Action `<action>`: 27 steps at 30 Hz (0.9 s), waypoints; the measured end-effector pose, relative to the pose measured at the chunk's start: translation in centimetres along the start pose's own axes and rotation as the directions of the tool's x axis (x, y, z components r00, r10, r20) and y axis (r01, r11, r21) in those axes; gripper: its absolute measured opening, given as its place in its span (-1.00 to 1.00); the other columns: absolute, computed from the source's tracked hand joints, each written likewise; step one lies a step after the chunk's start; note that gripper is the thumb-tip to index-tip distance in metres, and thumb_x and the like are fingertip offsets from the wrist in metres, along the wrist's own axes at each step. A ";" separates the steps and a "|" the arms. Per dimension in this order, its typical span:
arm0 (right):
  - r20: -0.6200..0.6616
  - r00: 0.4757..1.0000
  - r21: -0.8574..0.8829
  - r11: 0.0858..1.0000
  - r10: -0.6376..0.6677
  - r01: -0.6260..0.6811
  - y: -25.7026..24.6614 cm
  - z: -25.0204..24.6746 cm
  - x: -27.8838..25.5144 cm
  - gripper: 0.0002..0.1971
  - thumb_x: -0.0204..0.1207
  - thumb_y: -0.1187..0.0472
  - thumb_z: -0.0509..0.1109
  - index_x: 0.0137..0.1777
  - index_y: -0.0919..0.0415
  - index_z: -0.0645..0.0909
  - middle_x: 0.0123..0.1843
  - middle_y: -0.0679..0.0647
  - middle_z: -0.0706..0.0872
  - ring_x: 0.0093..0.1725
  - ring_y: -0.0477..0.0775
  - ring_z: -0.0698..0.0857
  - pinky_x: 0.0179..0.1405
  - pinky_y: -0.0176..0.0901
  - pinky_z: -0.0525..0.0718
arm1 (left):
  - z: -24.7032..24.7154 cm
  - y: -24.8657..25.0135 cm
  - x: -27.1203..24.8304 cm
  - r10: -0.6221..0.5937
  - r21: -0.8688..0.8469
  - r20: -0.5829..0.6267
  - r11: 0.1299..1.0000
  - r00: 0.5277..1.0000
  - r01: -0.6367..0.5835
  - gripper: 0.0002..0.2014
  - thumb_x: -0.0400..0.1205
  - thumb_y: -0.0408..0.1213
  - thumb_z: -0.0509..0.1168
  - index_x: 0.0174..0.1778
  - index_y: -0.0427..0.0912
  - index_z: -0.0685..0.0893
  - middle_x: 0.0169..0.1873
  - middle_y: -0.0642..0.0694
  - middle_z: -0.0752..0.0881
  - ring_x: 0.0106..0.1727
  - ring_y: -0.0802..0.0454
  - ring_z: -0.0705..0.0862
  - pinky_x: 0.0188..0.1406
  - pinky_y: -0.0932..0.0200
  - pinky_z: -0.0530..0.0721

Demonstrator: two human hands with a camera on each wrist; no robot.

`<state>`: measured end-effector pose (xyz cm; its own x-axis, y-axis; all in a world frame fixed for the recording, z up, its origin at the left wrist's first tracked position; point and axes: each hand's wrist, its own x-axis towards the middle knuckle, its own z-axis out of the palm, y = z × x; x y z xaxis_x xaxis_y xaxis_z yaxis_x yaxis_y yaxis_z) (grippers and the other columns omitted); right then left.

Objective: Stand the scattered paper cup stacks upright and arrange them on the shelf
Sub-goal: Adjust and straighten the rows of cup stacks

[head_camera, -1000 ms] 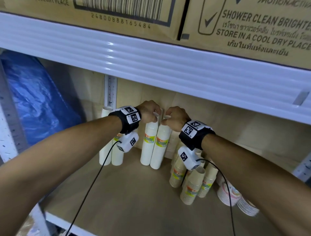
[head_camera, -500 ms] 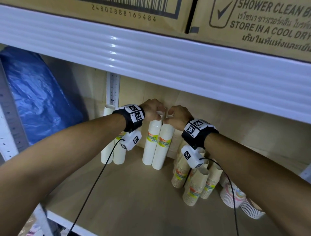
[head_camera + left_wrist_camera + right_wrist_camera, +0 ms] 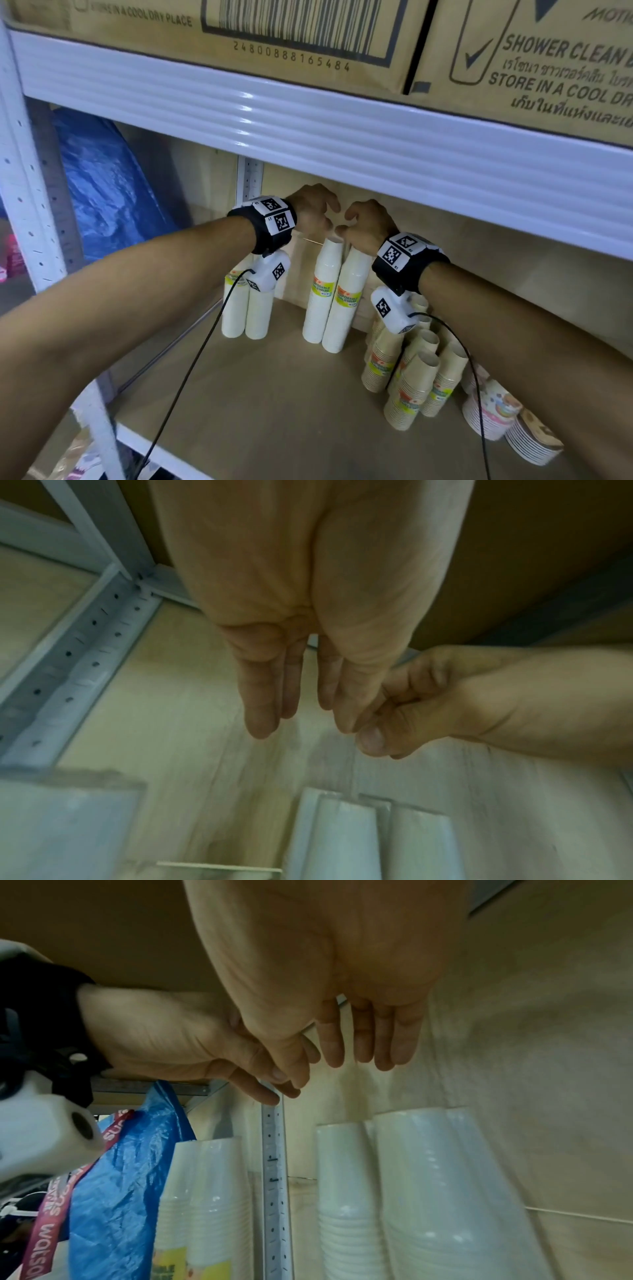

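Two tall white paper cup stacks stand upright side by side against the shelf's back wall, each with a coloured label. My left hand and right hand hover close together just above their tops and hold nothing. In the left wrist view my left hand's fingers hang straight over the stacks. In the right wrist view my right hand's fingers hang loose above the same stacks. Another white pair stands upright to the left.
Several brown cup stacks lean together at the right, with piles of printed paper bowls beyond them. A blue plastic bag fills the left bay. The upper shelf beam hangs low above my hands. The wooden shelf board lies in front.
Both hands have let go of the tops of the two middle white stacks and risen slightly, fingers loosened. The stacks stay upright.
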<state>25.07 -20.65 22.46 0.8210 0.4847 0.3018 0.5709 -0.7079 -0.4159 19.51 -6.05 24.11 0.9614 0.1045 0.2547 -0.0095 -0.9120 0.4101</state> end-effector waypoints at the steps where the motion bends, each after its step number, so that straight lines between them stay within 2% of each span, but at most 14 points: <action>1: 0.008 1.000 0.000 1.000 -0.009 0.009 -0.5 0.2 0.2 -0.55 0.49 0.02 0.47 0.35 0.16 0.59 0.26 0.04 0.58 0.29 0.09 0.61 0.03 -0.24 0.50 | -0.6 -0.2 -0.2 -0.007 0.012 -0.019 1.000 1.000 0.008 -0.61 0.67 -0.20 0.35 0.42 -0.10 0.56 0.33 -0.10 0.55 0.37 -0.08 0.56 0.16 0.24 0.47; 3: 0.007 0.999 -0.003 0.999 -0.036 0.036 -1.7 0.7 0.6 -0.59 0.52 0.04 0.45 0.33 0.15 0.59 0.21 0.04 0.56 0.28 0.09 0.61 0.00 -0.26 0.45 | -1.7 -1.0 -0.5 -0.028 0.030 -0.051 0.999 0.998 0.029 -0.63 0.68 -0.18 0.33 0.42 -0.10 0.56 0.36 -0.12 0.55 0.35 -0.08 0.55 0.12 0.25 0.44; 6: 0.012 0.995 -0.024 0.995 -0.096 0.096 -3.5 1.8 1.2 -0.60 0.53 0.03 0.44 0.32 0.16 0.59 0.28 0.08 0.57 0.28 0.11 0.59 0.02 -0.26 0.45 | -3.1 -2.6 -1.2 -0.067 0.040 -0.081 0.997 0.994 0.071 -0.64 0.70 -0.17 0.33 0.41 -0.11 0.57 0.36 -0.12 0.55 0.36 -0.07 0.54 0.11 0.24 0.44; 9: 0.014 0.990 -0.021 0.990 -0.139 0.140 -5.3 3.1 1.7 -0.61 0.51 0.02 0.46 0.28 0.17 0.61 0.22 0.07 0.59 0.22 0.10 0.63 0.01 -0.25 0.51 | -4.3 -4.5 -2.0 -0.113 0.029 -0.075 0.993 0.991 0.116 -0.64 0.68 -0.18 0.35 0.41 -0.09 0.58 0.36 -0.12 0.54 0.40 -0.08 0.54 0.23 0.20 0.48; 12: 0.039 0.983 -0.018 0.983 -0.181 0.182 -7.0 4.4 2.1 -0.58 0.48 0.01 0.48 0.28 0.17 0.62 0.27 0.10 0.60 0.24 0.12 0.63 0.11 -0.19 0.58 | -5.0 -6.8 -2.6 -0.153 0.021 -0.068 0.988 0.986 0.155 -0.64 0.63 -0.20 0.41 0.36 -0.07 0.63 0.34 -0.13 0.56 0.36 -0.08 0.56 0.34 0.09 0.56; 16: 0.078 0.975 0.013 0.978 -0.209 0.209 -8.6 6.2 2.4 -0.49 0.45 -0.01 0.51 0.36 0.18 0.59 0.37 0.16 0.57 0.32 0.14 0.60 0.27 -0.09 0.60 | -5.2 -9.5 -3.4 -0.198 0.082 -0.060 0.976 0.978 0.202 -0.58 0.61 -0.14 0.42 0.40 -0.06 0.62 0.40 -0.14 0.49 0.38 -0.08 0.52 0.18 0.25 0.44; 19: 0.115 0.968 0.018 0.975 -0.223 0.222 -9.4 7.4 2.4 -0.45 0.48 0.03 0.49 0.44 0.21 0.54 0.43 0.19 0.57 0.37 0.17 0.59 0.32 -0.04 0.59 | -4.5 -11.0 -4.0 -0.232 0.072 -0.034 0.970 0.972 0.234 -0.52 0.61 -0.12 0.42 0.46 -0.06 0.57 0.43 -0.12 0.44 0.44 -0.07 0.46 0.17 0.29 0.38; 21: 0.133 0.965 0.024 0.974 -0.226 0.225 -9.7 7.9 2.4 -0.43 0.49 0.06 0.48 0.48 0.22 0.51 0.45 0.19 0.57 0.39 0.18 0.58 0.33 -0.07 0.58 | -3.7 -11.7 -4.2 -0.240 0.073 -0.027 0.968 0.970 0.241 -0.49 0.63 -0.09 0.40 0.51 -0.05 0.52 0.47 -0.11 0.44 0.44 -0.06 0.47 0.16 0.31 0.37; 24: 0.153 0.967 0.026 0.979 -0.204 0.203 -10.0 8.4 2.4 -0.44 0.48 0.10 0.49 0.46 0.24 0.52 0.40 0.19 0.62 0.35 0.20 0.62 0.30 -0.07 0.62 | -3.0 -12.1 -4.4 -0.244 0.053 -0.023 0.968 0.969 0.245 -0.47 0.65 -0.08 0.37 0.55 -0.07 0.48 0.51 -0.11 0.43 0.47 -0.07 0.47 0.25 0.26 0.41; 26: 0.164 0.967 0.022 0.981 -0.196 0.195 -10.0 8.7 2.3 -0.53 0.49 0.15 0.48 0.38 0.28 0.58 0.32 0.22 0.68 0.28 0.23 0.67 0.25 -0.01 0.66 | -2.7 -12.3 -4.5 -0.235 0.078 -0.011 0.969 0.972 0.235 -0.47 0.66 -0.08 0.36 0.55 -0.10 0.50 0.52 -0.14 0.44 0.49 -0.10 0.46 0.33 0.20 0.40; 27: 0.170 0.965 0.018 0.980 -0.198 0.198 -10.0 8.8 2.2 -0.57 0.49 0.18 0.47 0.34 0.30 0.60 0.29 0.23 0.69 0.26 0.24 0.68 0.25 0.02 0.67 | -2.7 -12.3 -4.5 -0.227 0.089 -0.005 0.970 0.974 0.227 -0.49 0.65 -0.10 0.37 0.53 -0.12 0.52 0.51 -0.15 0.46 0.48 -0.11 0.47 0.30 0.20 0.40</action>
<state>21.29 -7.97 19.71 0.6813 0.6954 0.2284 0.7224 -0.5884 -0.3632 14.54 5.75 20.23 0.9370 0.3109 0.1591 0.2333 -0.8962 0.3773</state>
